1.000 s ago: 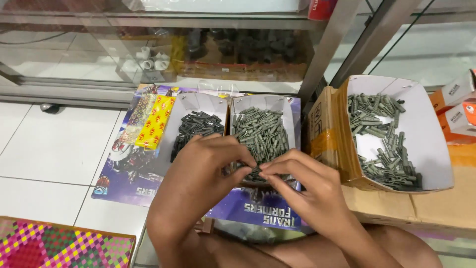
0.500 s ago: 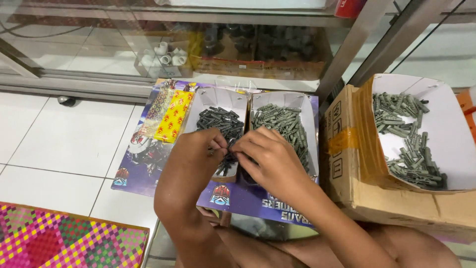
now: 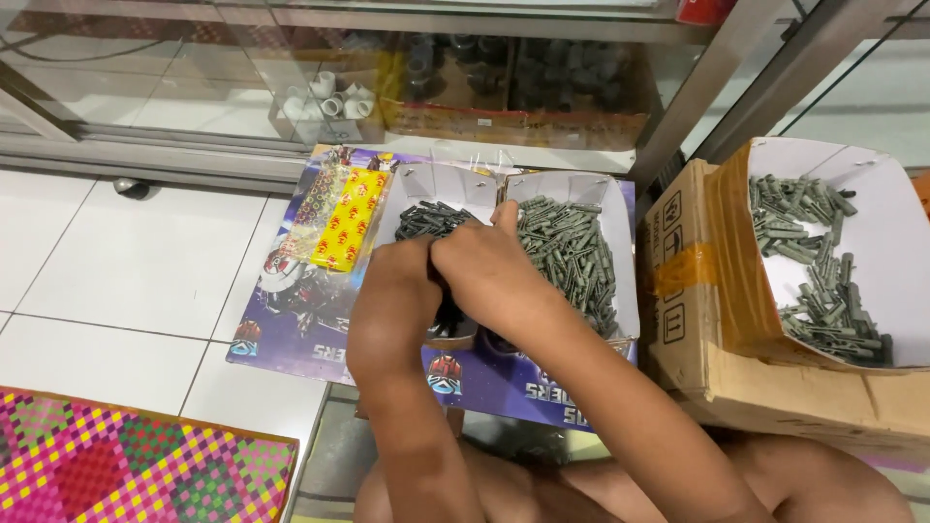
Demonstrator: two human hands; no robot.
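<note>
Two small white boxes sit side by side on a purple poster [image 3: 310, 329] on the floor. The left box [image 3: 426, 194] holds dark plugs [image 3: 426, 221]. The right box [image 3: 610, 208] holds grey-green plugs [image 3: 572, 257]. Both hands meet over the left box. The left hand [image 3: 392, 286] is curled, and I cannot tell what it pinches. The right hand [image 3: 489, 266] is curled too, touching the left hand. Right of the white boxes stands a big cardboard box [image 3: 775, 387] with more plugs.
</note>
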